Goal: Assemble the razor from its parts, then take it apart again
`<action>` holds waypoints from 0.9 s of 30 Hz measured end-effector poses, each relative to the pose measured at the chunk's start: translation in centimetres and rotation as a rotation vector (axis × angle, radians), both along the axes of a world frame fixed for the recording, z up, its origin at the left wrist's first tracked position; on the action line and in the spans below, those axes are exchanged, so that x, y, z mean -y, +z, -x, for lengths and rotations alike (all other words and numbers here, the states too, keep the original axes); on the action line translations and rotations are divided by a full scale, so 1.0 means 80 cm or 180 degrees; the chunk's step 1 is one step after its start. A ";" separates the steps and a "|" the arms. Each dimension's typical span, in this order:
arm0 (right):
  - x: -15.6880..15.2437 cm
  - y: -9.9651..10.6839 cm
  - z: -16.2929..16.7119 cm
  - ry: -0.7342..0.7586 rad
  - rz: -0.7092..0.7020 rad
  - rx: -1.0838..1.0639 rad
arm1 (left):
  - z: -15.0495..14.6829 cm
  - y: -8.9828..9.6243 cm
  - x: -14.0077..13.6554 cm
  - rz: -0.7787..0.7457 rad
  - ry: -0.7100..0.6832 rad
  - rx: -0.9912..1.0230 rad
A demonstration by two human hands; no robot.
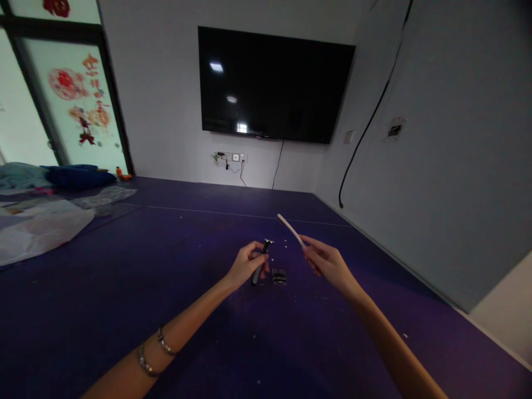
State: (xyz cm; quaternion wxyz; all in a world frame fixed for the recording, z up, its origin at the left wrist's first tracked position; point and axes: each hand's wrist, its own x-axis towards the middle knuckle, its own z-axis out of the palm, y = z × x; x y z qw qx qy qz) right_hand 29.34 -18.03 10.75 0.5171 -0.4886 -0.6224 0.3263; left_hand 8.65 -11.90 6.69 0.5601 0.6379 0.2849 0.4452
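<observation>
My left hand point(246, 266) is closed around a razor point(265, 247), its dark handle slanting down and its small T-shaped head pointing up. In my right hand point(330, 265), the fingers pinch one end of a slender white stick point(291, 228), slightly curved, whose free end points up and to the left. The end inside my fingers is hidden, so its exact kind does not show. The stick and the razor are apart. Between and below my hands, a small clear plastic case point(279, 276) with dark contents lies on the purple surface point(174, 310).
Small white bits point(405, 335) are scattered over the surface. Plastic sheeting point(50, 227) and dark blue cloth point(81, 176) lie at the far left. Beyond are a wall-mounted television point(274, 83), wall sockets point(235, 157) and a black cable point(369, 116) hanging on the right.
</observation>
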 end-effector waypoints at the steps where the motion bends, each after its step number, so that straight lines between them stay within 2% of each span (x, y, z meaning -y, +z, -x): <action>1: -0.001 -0.002 0.003 0.0043 0.0090 -0.0164 | -0.001 0.000 0.001 0.0062 0.0007 0.0038; 6: -0.003 -0.011 0.021 0.0017 0.0485 -0.0889 | -0.003 -0.003 0.001 0.0292 0.0163 0.0191; 11: -0.001 -0.019 0.033 0.0183 0.0675 -0.1349 | -0.004 -0.007 -0.004 0.0413 0.0174 0.0254; 16: 0.004 -0.026 0.044 0.0483 0.1114 -0.2003 | -0.004 -0.011 -0.009 0.0301 0.0468 0.0344; 20: 0.013 -0.032 0.052 0.0637 0.1382 -0.2166 | -0.005 -0.013 -0.012 0.0117 0.0564 0.0327; 27: 0.026 -0.044 0.063 0.0644 0.1409 -0.2144 | -0.007 -0.021 -0.018 -0.0424 0.0419 0.0227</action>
